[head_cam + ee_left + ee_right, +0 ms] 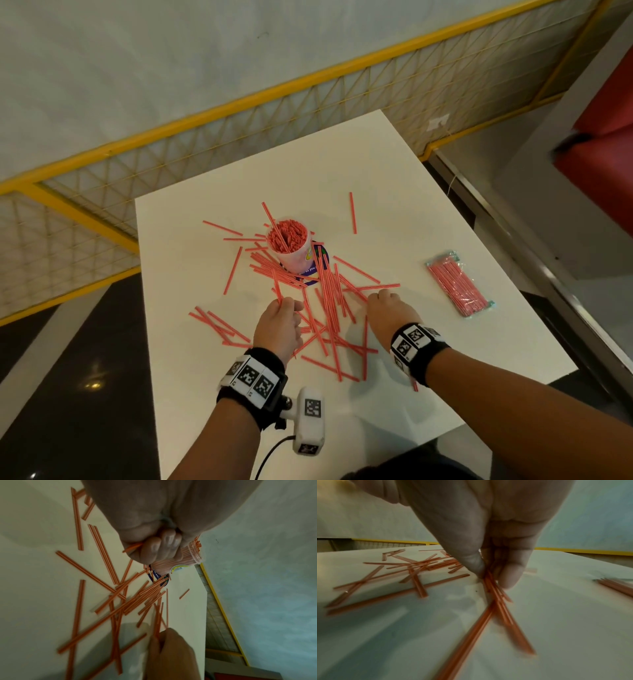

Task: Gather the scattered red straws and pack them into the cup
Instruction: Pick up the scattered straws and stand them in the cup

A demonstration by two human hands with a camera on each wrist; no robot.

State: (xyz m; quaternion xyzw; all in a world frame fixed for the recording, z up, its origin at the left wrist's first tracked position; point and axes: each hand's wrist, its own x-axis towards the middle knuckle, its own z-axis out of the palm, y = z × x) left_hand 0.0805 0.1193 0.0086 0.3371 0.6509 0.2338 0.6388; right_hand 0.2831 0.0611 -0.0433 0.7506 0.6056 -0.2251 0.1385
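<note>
On the white desk (pixel 394 192), loose straws (pixel 329 301) lie piled just in front of the cup (pixel 290 245), itself packed with straws. Sealed pack (pixel 459 288) well right of cup. Left hand (pixel 279 327), fingers curled, grips a straw; right hand (pixel 390 313) pinches a few, fingertips (pixel 510 577) at the desk.

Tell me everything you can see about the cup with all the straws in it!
The cup is see-through plastic and looks pale pink from the red straws packed tightly inside, ends up. It stands upright on a dark blue round mat near the middle of the white table. One straw leans out over its far rim. A round yellow-edged sticker sits on its side. Loose straws lie against its base. Neither hand touches it.
</note>
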